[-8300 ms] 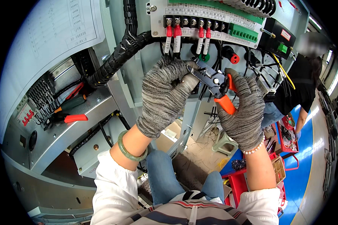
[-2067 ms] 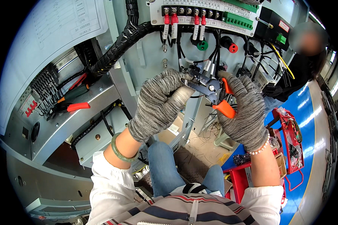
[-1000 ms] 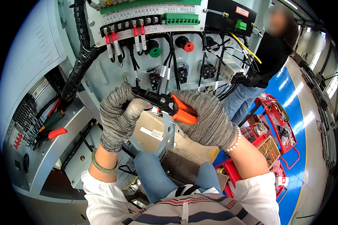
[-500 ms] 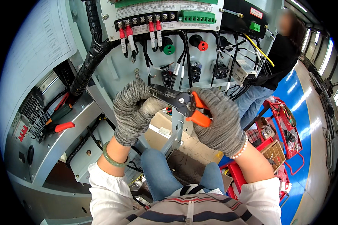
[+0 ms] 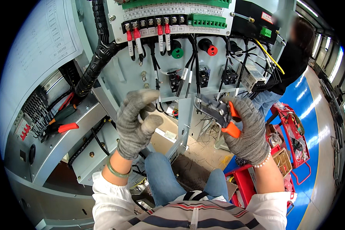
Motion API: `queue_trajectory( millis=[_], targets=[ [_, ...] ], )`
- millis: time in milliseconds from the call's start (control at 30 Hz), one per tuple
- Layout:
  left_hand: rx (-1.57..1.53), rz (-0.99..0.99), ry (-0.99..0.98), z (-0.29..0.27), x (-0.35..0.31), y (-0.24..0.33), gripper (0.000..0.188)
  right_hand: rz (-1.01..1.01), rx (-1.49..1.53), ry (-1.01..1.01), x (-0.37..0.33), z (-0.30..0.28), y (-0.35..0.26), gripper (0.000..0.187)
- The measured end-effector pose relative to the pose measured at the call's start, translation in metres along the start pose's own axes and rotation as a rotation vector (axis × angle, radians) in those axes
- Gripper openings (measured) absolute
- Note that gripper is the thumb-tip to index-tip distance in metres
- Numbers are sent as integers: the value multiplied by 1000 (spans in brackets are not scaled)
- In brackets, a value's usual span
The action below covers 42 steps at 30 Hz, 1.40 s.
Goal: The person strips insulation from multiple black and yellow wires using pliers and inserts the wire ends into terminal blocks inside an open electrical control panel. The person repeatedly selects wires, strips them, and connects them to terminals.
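Observation:
My right hand (image 5: 249, 134), in a grey knit glove, grips wire strippers (image 5: 218, 113) by their orange handles. Their dark jaws point up and left, slightly parted, with no wire visible between them. My left hand (image 5: 136, 124), gloved alike, is raised left of the tool with its thumb and fingers apart. Its fingertips are beside a thin black wire (image 5: 157, 78) that hangs from the panel and curls below; whether they touch it I cannot tell. Above both hands is a terminal strip (image 5: 151, 23) with red-sleeved, white-labelled wires (image 5: 160, 36).
Green and red round panel parts (image 5: 212, 50) sit above small black switch blocks (image 5: 204, 76). At left, red-handled tools (image 5: 68, 127) lie on a metal ledge. A red tool cart (image 5: 291, 134) stands at right, near a person in black (image 5: 291, 57). Wire scraps lie below.
The wire strippers have moved right with my right hand, away from my left hand. The left thumb and fingers have spread apart. The view has shifted slightly.

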State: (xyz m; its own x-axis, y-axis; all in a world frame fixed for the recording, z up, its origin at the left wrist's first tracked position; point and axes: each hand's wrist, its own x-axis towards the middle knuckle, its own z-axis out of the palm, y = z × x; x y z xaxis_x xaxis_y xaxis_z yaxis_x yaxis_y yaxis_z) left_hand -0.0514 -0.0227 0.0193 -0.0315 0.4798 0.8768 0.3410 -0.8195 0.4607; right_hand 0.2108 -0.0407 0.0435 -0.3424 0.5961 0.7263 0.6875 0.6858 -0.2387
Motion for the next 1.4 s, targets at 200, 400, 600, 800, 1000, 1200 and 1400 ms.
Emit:
queue_trajectory(
  millis=[200,400,600,800,1000,1200,1400],
  targets=[
    [16,-168,-193,7,-61,1,24,30,-14,-19,-24,-10,18,54],
    [-121,-176,-96,84,-44,-16,46,-75,-61,-24,-24,-5,12,53],
    [-716,-389,318,99,-7,17,35,-46,-38,-4,-26,-9,20,51],
    [-75,39,205,89,9,6,23,-69,-76,54,-16,-14,17,52],
    [355,350,68,69,28,6,27,-81,-164,117,-7,-7,23,55],
    [73,320,10,76,40,9,24,-7,-91,115,2,-4,17,53],
    [60,231,-21,75,51,21,20,-10,-117,147,4,-8,20,54]
  ],
)
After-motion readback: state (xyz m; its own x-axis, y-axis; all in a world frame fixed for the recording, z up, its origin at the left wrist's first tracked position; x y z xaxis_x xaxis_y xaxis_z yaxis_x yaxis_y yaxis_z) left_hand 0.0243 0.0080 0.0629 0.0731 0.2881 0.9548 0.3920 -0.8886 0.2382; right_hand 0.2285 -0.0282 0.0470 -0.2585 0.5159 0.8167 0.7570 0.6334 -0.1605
